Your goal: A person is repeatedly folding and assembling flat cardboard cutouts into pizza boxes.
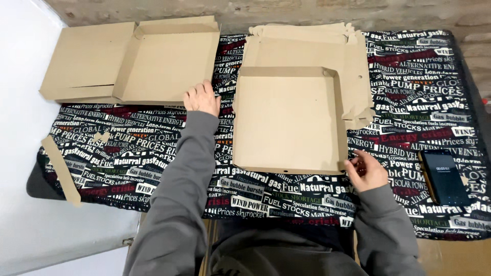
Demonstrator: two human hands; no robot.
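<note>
Fingers [353, 164] of right hand [366, 173] pinching folded box [289, 120] near corner; left hand [202, 98] fingers flat, holding nothing, touching open box [166, 61] left of it.

Even soft light, faint shadows, sharp centre, slight wide-angle edge bend

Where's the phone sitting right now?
In the head view the dark phone lies flat on the printed tablecloth at the far right, just right of the right hand and beyond the folded cardboard box.
</note>
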